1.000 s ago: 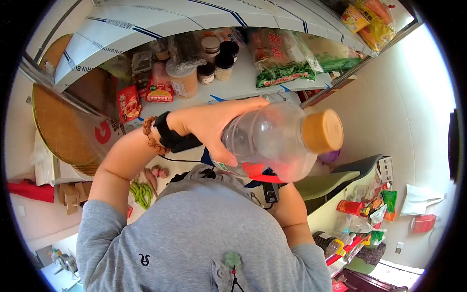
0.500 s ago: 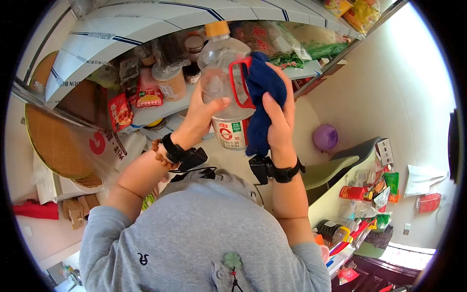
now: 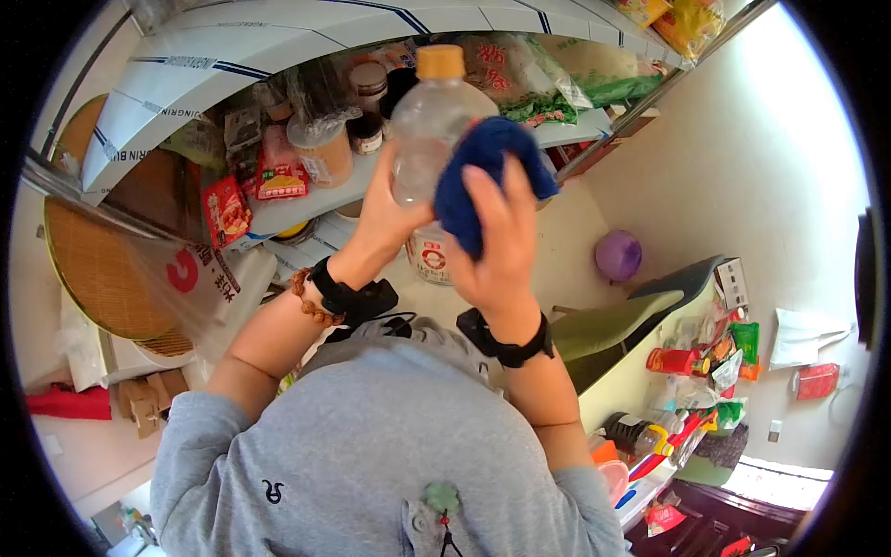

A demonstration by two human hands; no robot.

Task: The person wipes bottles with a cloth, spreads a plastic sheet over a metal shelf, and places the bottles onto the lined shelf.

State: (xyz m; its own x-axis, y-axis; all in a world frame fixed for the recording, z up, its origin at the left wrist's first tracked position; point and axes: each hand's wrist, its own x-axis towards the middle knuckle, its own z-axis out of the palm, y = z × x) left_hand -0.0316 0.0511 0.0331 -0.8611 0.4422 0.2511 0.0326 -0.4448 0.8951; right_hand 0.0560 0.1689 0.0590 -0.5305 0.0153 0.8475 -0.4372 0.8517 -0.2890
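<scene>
With left hand (image 3: pixel 382 218), grips the clear bottle (image 3: pixel 444 110) by one side; with right hand (image 3: pixel 499 251), clasps the blue cloth (image 3: pixel 487 167) against the other. Points the orange cap (image 3: pixel 440 62) toward the shelf (image 3: pixel 311 206) bearing jars (image 3: pixel 368 82) and red packets (image 3: pixel 227 212).

Head view: single camera, worn on the head, aimed forward and steeply down. Field very wide, in a round frame with black corners; straight edges bent into curves. Nearest, filling the bottom centre: grey shirt (image 3: pixel 371 446), seen from above. At arm's reach, around upper centre: left hand (image 3: pixel 385 218), right hand (image 3: pixel 501 246), plastic bottle (image 3: pixel 436 116) and dark blue cloth (image 3: pixel 473 176). Beyond, across the top: film-covered upper shelf (image 3: pixel 186 88), with lower shelf (image 3: pixel 320 200) partly visible beneath. Farther out, right side: purple balloon (image 3: pixel 618 256) and pale wall (image 3: pixel 733 176). Left side: round woven tray (image 3: pixel 102 269).
</scene>
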